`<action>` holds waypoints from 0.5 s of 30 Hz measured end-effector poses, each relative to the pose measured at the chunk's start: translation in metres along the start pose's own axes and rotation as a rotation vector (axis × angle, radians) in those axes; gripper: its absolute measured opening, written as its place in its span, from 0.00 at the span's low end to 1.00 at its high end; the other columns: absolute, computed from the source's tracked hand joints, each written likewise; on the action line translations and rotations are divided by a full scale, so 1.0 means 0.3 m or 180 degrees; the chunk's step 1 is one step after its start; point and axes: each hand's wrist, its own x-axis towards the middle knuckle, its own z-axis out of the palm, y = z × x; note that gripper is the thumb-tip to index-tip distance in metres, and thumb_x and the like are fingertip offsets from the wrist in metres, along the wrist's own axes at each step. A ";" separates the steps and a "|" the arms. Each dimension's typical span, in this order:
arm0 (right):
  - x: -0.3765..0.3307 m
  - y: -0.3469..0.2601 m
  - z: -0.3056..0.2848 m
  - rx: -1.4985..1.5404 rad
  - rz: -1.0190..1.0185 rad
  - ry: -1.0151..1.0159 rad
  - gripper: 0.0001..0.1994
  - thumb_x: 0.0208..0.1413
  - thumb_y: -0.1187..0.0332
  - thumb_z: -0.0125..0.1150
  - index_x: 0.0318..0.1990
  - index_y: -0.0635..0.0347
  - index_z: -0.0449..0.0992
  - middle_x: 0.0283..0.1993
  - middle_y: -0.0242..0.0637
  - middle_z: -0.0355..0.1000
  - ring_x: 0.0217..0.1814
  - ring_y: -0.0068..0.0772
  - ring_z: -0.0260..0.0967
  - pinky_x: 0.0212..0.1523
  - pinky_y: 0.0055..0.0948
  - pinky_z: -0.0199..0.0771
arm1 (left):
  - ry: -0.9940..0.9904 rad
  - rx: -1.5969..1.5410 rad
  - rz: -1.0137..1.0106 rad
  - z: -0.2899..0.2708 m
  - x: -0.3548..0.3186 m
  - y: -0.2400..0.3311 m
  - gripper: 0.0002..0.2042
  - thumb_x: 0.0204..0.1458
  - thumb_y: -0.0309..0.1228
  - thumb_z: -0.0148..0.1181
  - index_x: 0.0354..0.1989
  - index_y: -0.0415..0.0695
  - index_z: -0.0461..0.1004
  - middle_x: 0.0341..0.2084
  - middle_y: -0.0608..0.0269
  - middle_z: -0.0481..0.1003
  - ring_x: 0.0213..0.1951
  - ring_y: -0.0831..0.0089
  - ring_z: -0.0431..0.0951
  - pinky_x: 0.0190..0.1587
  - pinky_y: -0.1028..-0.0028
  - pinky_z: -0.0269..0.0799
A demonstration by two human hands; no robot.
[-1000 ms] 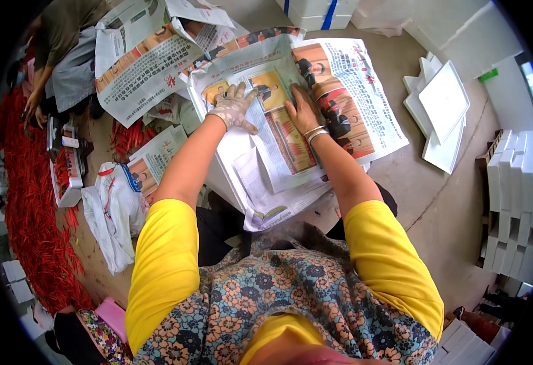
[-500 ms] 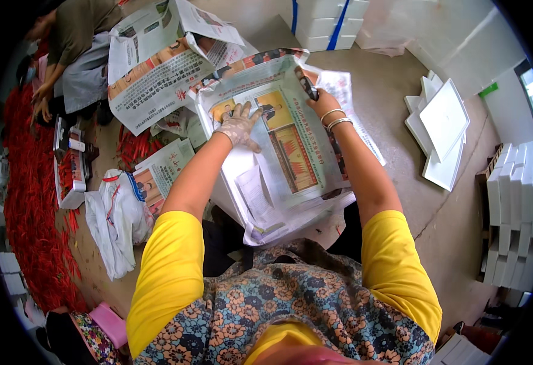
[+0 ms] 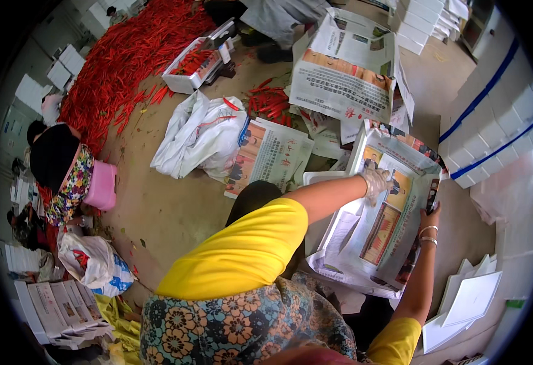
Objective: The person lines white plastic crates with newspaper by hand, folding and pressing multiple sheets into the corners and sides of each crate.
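A white foam box (image 3: 326, 246) sits tilted in front of me, lined with printed newspaper (image 3: 394, 204) whose edges rise over the walls. My left hand (image 3: 376, 184), in a thin clear glove, lies on the newspaper inside with its fingers stretched out. At the box's right side, my right hand (image 3: 429, 219), with bangles at the wrist, grips the paper's dark-printed edge; its fingertips are partly hidden.
Another newspaper-lined box (image 3: 345, 67) stands beyond. Left of it are loose red chillies (image 3: 269, 102), a white sack (image 3: 196, 137) and a large chilli heap (image 3: 138, 55). Foam lids (image 3: 473, 298) lie at right, below stacked boxes (image 3: 491, 115). A person (image 3: 59, 164) sits at left.
My view has swung left, so the box now appears farther right. My left hand remains on the newspaper and my right hand at its edge.
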 end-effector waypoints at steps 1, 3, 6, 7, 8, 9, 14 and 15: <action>-0.044 -0.066 -0.029 0.0011 -0.0066 -0.0043 0.40 0.44 0.67 0.63 0.65 0.61 0.49 0.56 0.59 0.64 0.56 0.56 0.65 0.54 0.39 0.65 | 0.0224 -0.0032 -0.0035 0.017 -0.026 0.009 0.48 0.32 0.53 0.69 0.65 0.53 0.53 0.65 0.47 0.49 0.66 0.52 0.49 0.62 0.40 0.39; -0.147 -0.090 -0.086 -0.0368 -0.0400 0.0247 0.44 0.42 0.66 0.66 0.66 0.62 0.45 0.58 0.60 0.61 0.57 0.55 0.64 0.55 0.39 0.65 | 0.0903 0.0227 -0.0242 0.028 -0.134 0.059 0.40 0.41 0.47 0.63 0.64 0.50 0.55 0.63 0.47 0.54 0.65 0.53 0.50 0.64 0.43 0.35; -0.270 0.026 -0.090 -0.1260 -0.0915 0.0464 0.47 0.41 0.65 0.68 0.66 0.62 0.44 0.58 0.60 0.61 0.57 0.55 0.64 0.54 0.40 0.66 | 0.1515 0.0631 -0.0517 0.143 -0.153 0.078 0.36 0.43 0.45 0.61 0.62 0.48 0.59 0.63 0.46 0.55 0.65 0.52 0.51 0.64 0.43 0.34; -0.292 0.064 -0.103 -0.1283 -0.0922 0.0482 0.47 0.41 0.65 0.68 0.66 0.62 0.44 0.58 0.60 0.61 0.57 0.55 0.64 0.54 0.40 0.66 | 0.1387 0.0660 -0.0516 0.143 -0.152 0.082 0.32 0.44 0.45 0.61 0.59 0.48 0.63 0.61 0.47 0.57 0.64 0.53 0.53 0.63 0.43 0.38; -0.307 0.102 -0.110 -0.1096 -0.0497 0.0168 0.45 0.41 0.65 0.68 0.65 0.62 0.46 0.57 0.60 0.62 0.56 0.56 0.64 0.53 0.41 0.66 | 0.1255 0.0687 -0.0517 0.142 -0.155 0.086 0.29 0.44 0.45 0.61 0.56 0.47 0.66 0.59 0.48 0.60 0.63 0.53 0.55 0.62 0.44 0.41; -0.306 0.132 -0.107 -0.0900 -0.0070 -0.0143 0.44 0.41 0.65 0.68 0.65 0.63 0.48 0.56 0.59 0.64 0.56 0.56 0.64 0.52 0.42 0.67 | 0.1276 0.0675 -0.0511 0.128 -0.168 0.086 0.29 0.44 0.45 0.61 0.56 0.47 0.66 0.59 0.48 0.60 0.63 0.53 0.55 0.62 0.44 0.41; -0.335 0.121 -0.068 -0.1064 0.0402 -0.0017 0.36 0.45 0.70 0.63 0.62 0.62 0.53 0.54 0.56 0.67 0.53 0.58 0.66 0.50 0.45 0.68 | 0.1062 0.0239 -0.0139 0.081 -0.230 0.094 0.23 0.43 0.46 0.61 0.46 0.48 0.73 0.46 0.56 0.69 0.54 0.61 0.64 0.55 0.54 0.54; -0.376 0.054 -0.046 -0.1353 0.0398 0.0142 0.34 0.46 0.72 0.61 0.61 0.61 0.53 0.53 0.55 0.67 0.52 0.58 0.67 0.49 0.45 0.69 | 0.1046 0.0203 -0.0161 0.084 -0.236 0.090 0.23 0.43 0.46 0.61 0.46 0.48 0.73 0.46 0.56 0.69 0.54 0.61 0.64 0.55 0.54 0.54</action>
